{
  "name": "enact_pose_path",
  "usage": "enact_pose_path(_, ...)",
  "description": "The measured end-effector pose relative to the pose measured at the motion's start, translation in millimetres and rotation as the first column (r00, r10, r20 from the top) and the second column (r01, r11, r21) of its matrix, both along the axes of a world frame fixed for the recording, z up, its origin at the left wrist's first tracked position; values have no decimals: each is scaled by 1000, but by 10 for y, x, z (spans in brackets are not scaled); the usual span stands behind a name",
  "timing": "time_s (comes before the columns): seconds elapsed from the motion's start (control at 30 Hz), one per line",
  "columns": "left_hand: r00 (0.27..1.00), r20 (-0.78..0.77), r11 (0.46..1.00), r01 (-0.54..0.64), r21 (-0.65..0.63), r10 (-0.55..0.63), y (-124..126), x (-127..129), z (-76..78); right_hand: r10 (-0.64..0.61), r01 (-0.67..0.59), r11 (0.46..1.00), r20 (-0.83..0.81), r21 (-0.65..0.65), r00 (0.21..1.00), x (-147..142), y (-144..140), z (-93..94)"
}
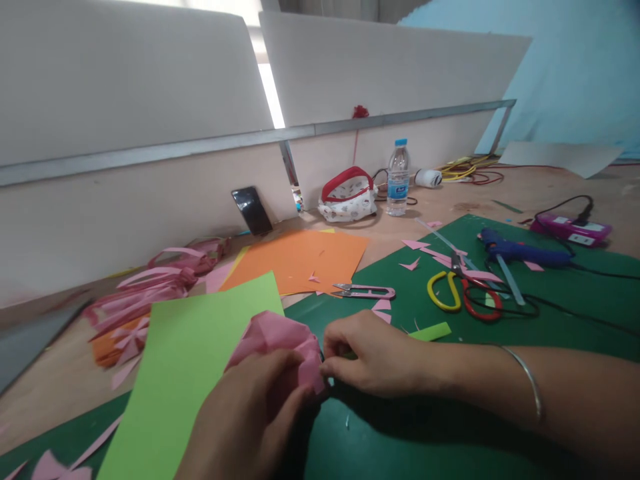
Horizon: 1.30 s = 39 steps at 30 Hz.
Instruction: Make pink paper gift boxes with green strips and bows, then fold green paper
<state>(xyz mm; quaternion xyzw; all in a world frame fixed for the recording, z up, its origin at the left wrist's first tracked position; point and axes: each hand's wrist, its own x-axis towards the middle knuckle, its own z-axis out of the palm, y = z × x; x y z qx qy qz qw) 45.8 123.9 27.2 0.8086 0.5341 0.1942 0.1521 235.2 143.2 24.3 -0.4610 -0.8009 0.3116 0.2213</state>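
Note:
My left hand (pixel 255 400) is closed around a piece of folded pink paper (pixel 280 330) with creased, layered edges. At the paper's right edge, my right hand (pixel 375 353) has thumb and forefinger pinched together. What sits between those fingertips is too small to make out. Both hands are over a green cutting mat (pixel 360 440). A light green paper sheet (pixel 195 347) lies under and left of my left hand. Just beyond my right hand are pink thread snips (pixel 373 292) and a light green paper strip (pixel 434 331).
Scissors (pixel 456 267) with yellow and red handles and a blue glue gun (pixel 525 252) with its cord lie right. Orange sheets (pixel 295 257), a phone (pixel 251 210), a pouch (pixel 347 207) and a water bottle (pixel 398 180) are behind. Pink paper pieces (pixel 155 293) are left.

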Motion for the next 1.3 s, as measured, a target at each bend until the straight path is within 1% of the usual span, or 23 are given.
enact_pose_path(0.1,997,-74,1000,-8,-9,7,2,32,32,15,-15,1000,1,-17,1000,2,-7,-14)
enact_pose_path(0.27,990,-141,1000,11,-23,-14,9,99,74,47,-47,999,12,-8,999,11,-40,3)
enact_pose_path(0.37,987,-161,1000,6,-22,-9,-6,111,85,75,-77,997,54,25,996,17,-64,12)
enact_pose_path(0.53,980,-197,1000,7,-2,-7,-36,111,104,110,-129,983,140,133,984,11,-98,-38)
enact_pose_path(0.63,977,-212,1000,-1,-2,0,-37,121,116,114,-132,983,141,126,983,0,-110,-66)
enact_pose_path(0.73,980,-197,1000,-17,-11,15,-42,132,125,102,-112,990,115,82,988,-8,-114,-72)
enact_pose_path(0.8,986,-162,999,-33,2,33,-54,136,123,92,-100,992,100,81,991,-12,-111,-71)
enact_pose_path(0.9,991,-112,998,-64,26,67,-73,136,109,89,-97,990,79,102,993,-22,-105,-70)
enact_pose_path(1.07,997,-22,996,-75,53,76,-79,137,83,49,-61,987,81,148,995,-45,-115,-69)
enact_pose_path(1.2,994,-32,994,-105,21,106,-67,139,75,25,-45,985,123,168,992,-45,-128,-79)
enact_pose_path(1.3,993,-59,994,-105,-33,103,-45,119,85,28,-58,981,159,185,987,-31,-113,-80)
